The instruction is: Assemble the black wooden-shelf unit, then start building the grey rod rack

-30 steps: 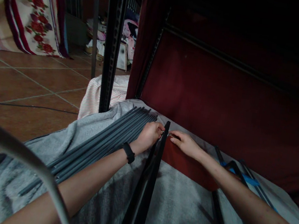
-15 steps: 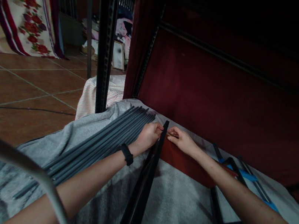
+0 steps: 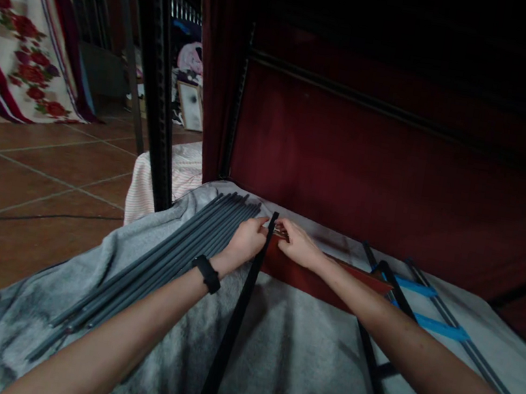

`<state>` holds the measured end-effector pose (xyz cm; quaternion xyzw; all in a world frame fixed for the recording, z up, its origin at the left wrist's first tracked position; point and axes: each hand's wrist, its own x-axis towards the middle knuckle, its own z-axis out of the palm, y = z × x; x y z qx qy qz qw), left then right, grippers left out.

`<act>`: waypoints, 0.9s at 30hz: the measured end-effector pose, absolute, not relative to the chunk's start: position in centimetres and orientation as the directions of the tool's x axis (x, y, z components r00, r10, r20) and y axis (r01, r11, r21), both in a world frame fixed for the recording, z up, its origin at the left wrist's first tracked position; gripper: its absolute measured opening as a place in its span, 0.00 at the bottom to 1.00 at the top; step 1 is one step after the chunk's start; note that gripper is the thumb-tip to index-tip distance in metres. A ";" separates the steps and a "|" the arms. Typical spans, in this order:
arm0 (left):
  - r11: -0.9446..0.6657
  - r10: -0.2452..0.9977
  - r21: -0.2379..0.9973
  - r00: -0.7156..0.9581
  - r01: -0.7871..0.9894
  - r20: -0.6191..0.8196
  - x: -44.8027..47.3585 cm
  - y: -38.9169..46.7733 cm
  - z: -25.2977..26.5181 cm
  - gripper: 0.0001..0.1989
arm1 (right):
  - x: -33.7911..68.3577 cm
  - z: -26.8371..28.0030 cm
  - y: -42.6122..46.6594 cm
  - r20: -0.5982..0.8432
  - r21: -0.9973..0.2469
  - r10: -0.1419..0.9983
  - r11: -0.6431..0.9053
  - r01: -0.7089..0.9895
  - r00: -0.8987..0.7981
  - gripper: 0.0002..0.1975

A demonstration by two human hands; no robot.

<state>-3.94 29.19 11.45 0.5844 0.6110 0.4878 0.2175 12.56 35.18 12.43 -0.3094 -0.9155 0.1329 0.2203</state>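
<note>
My left hand (image 3: 245,240), with a dark watch (image 3: 207,273) on its wrist, is closed with its fingertips against the left side of a black metal bar (image 3: 241,305) near its far end. On the other side of the bar, my right hand (image 3: 299,244) has thumb and fingers bent in a pinch. Something small and pale shows at its fingertips, too small to name. Below the right hand, a reddish-brown board (image 3: 307,282) stands on edge, its left end meeting the bar. Beside my left hand lies a bundle of grey rods (image 3: 175,256).
A grey blanket (image 3: 90,323) lies under the rods. At right are black metal frame pieces (image 3: 377,378) and blue strips (image 3: 441,327). A black perforated post (image 3: 160,76) rises at left, and dark red cloth (image 3: 371,167) hangs behind. Tiled floor (image 3: 37,183) shows beyond.
The view has shifted, with both hands and the bar now lying further left in it. My hands stay at the bar's far end. The curved pale bar at lower left has gone from view.
</note>
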 end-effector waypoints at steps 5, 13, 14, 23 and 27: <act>-0.101 0.945 0.985 -0.296 0.139 0.138 -3.3 29.3 11.1 0.20 | 13.9 13.9 34.1 0.335 -0.332 0.586 0.807 0.489 -0.738 0.32; 0.037 0.960 0.996 -0.273 -0.075 -0.056 -2.6 28.8 11.3 0.20 | 31.2 17.7 30.6 0.493 -0.459 0.732 0.678 0.575 -0.471 0.23; 0.057 0.959 0.996 -0.274 -0.064 -0.073 -2.5 28.8 11.5 0.20 | 34.0 17.3 30.2 0.502 -0.543 0.789 0.607 0.580 -0.355 0.21; 0.197 0.958 0.974 -0.233 0.109 -0.168 -1.5 29.3 13.0 0.12 | 42.6 8.2 26.3 -0.032 -0.999 0.978 -0.034 0.009 0.208 0.13; 0.242 0.947 0.959 -0.250 0.146 -0.201 -1.1 29.8 13.0 0.07 | 40.5 7.3 27.2 -0.027 -0.996 0.987 -0.013 -0.088 0.161 0.13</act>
